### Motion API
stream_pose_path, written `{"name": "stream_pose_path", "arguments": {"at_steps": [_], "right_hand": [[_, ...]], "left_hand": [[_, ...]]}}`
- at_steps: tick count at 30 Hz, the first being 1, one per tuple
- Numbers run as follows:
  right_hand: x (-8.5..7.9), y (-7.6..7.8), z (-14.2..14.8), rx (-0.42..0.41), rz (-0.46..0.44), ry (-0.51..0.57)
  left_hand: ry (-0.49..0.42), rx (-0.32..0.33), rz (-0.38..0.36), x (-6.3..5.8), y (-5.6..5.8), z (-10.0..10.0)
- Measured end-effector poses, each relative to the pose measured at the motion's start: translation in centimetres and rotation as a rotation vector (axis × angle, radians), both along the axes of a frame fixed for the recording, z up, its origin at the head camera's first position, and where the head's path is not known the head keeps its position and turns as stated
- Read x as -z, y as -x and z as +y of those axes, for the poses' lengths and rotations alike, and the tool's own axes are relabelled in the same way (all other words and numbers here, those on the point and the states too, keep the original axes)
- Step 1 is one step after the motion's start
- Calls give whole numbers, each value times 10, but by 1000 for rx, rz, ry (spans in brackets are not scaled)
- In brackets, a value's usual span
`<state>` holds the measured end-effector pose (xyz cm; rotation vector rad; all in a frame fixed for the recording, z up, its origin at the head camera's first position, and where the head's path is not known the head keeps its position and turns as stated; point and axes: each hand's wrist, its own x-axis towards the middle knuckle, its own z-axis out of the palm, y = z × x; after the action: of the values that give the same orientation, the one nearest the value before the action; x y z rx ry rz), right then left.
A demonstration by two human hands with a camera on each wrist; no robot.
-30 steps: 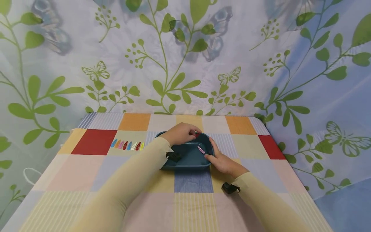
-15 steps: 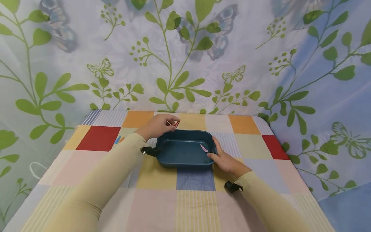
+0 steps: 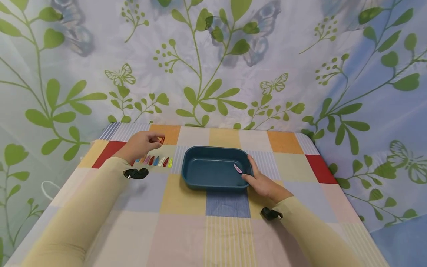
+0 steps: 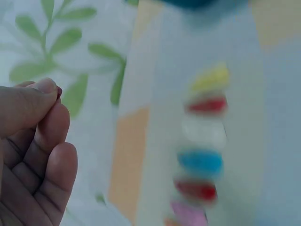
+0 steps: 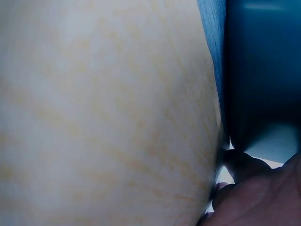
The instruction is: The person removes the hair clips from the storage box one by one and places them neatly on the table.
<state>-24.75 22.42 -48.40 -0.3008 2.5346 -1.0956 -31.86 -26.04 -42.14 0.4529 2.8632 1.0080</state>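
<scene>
My left hand pinches a red hair clip above the far side of a row of hair clips. In the left wrist view, only a dark red bit of that clip shows between thumb and forefinger. Blue, orange, pink, red, white and yellow clips lie side by side on the cloth. A dark blue tray stands right of the row, with one pink hair clip at its right side. My right hand grips the tray's right wall, thumb over the rim and fingers along the outside.
A patchwork cloth covers the table. Behind it and along both sides hang leaf-and-butterfly curtains. A white cord loop shows beyond the table's left edge.
My left hand has come out of the tray with the red hair clip and moved left to the row. My right hand keeps its grip on the tray.
</scene>
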Motion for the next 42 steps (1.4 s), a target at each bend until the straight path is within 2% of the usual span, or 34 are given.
{"name": "stream_pose_path", "arguments": {"at_steps": [4,8,14,22,30,42], "right_hand": [[0,1,0,8,8,-8],[0,2,2,11,12,-2],[0,2,3,8,18,-14],[0,2,1,-1,-4,2],[-2,2,-2,-3,-11,-1],[1,2,-1,-1,-25,15]], "left_hand": [[24,-74,-59,11,-5,-36],[71,-141,-78,23,-9,-65],[127,-204,-113,41,-11,-90],[150,-220,-200,50,-15,-99],[131,-199,-209,56,-18,-98],[157,-205,-240,60,-12,-93]]}}
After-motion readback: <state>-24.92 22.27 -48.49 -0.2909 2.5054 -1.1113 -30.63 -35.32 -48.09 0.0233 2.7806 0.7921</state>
